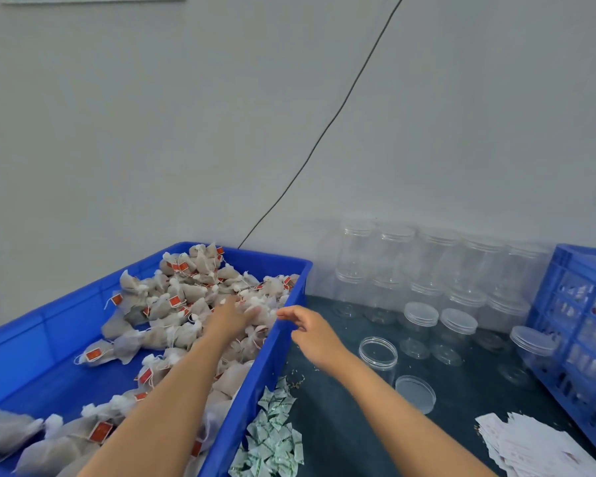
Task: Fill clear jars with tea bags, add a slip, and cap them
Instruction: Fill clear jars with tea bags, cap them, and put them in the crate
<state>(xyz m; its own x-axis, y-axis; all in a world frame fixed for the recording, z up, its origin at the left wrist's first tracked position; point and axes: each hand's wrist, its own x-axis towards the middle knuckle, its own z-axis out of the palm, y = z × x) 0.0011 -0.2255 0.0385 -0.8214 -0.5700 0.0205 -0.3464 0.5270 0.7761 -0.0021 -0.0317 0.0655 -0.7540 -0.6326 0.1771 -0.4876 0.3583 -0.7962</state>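
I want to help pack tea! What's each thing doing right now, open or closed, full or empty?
Open jar: uncapped, empty.
Loose lid: flat on the table beside it.
Stacked jars: capped, empty.
Blue bin: heaped with tea bags.
Left hand: fingers spread on the tea bags.
Right hand: loosely curled, holding nothing.

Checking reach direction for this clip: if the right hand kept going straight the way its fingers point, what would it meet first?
Probably the right wall of the blue bin: the right hand points left toward it, fingertips about at its rim. Just beyond lie the tea bags. Depth is uncertain.
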